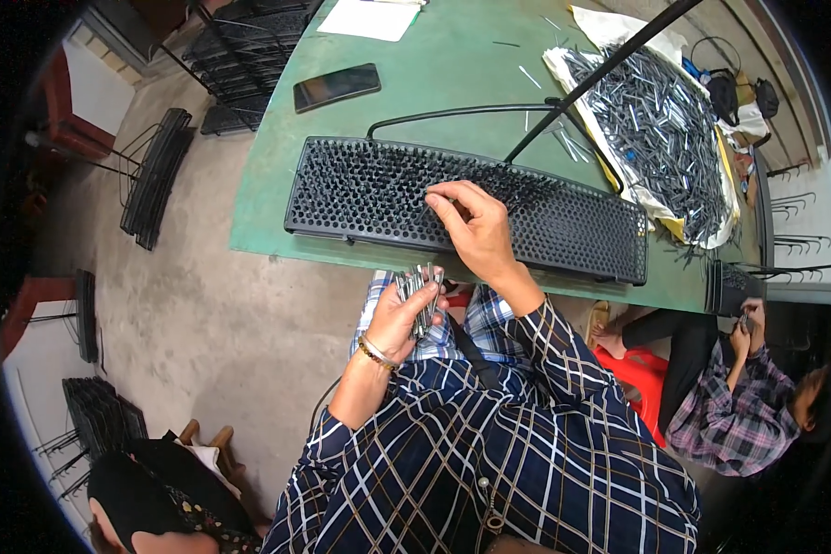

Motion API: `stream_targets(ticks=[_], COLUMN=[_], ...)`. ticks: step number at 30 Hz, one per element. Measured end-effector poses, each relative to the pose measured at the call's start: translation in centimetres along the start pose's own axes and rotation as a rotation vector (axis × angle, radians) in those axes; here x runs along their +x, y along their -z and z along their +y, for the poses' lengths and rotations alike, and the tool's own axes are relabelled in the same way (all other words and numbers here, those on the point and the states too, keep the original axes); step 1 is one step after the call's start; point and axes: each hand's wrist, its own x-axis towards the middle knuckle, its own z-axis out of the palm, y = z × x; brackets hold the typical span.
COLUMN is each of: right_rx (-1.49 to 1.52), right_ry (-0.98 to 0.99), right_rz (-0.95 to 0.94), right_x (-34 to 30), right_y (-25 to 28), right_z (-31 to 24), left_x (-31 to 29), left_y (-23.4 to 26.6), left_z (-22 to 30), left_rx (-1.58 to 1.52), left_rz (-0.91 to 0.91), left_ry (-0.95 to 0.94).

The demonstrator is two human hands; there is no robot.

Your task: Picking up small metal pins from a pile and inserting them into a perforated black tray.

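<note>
A bundle of thin grey metal pins (pixel 419 288) is gripped in my left hand (pixel 399 319), closed around it above my lap. Over a long black perforated rack (pixel 577 226) my right hand (pixel 478 222) has thumb and forefinger pinched together, close to the holes. What sits between those fingertips is too small to make out. The left part of the rack looks filled with small dark upright pieces, while the right part shows rows of open holes. A black bent rod handle (pixel 462 112) rises behind the rack.
The rack lies along the near edge of a green table (pixel 272 198). A large heap of similar pins (pixel 656 129) rests on a white sack at the right. Behind lie a phone (pixel 337 88) and white paper (pixel 371 18). Co-workers sit at right and lower left.
</note>
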Motion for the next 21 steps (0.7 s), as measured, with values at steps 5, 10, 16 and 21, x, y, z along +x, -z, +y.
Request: stream_targets(ticks=[5,10,16,21], right_rx=[-0.112,-0.122,-0.077,-0.086], right_ry=[0.176,0.194,0.143,0.187], right_rz=[-0.041,-0.026,-0.014,-0.014], right_x=[0.08,0.30,0.12,0.15], right_y=[0.20,0.41,0.44,0.44], right_z=[-0.03,-0.26,-0.07,-0.51], left_x=[-0.06,0.07,0.04,-0.01], left_y=[-0.05,0.15,0.08,0.03], left_z=[0.12,-0.04,0.10,0.03], left_rx=[0.024,0.007,-0.041,-0.062], left_rz=[0.006,0.015,0.004,0.043], left_ry=[0.010,0.014,0.014,0.028])
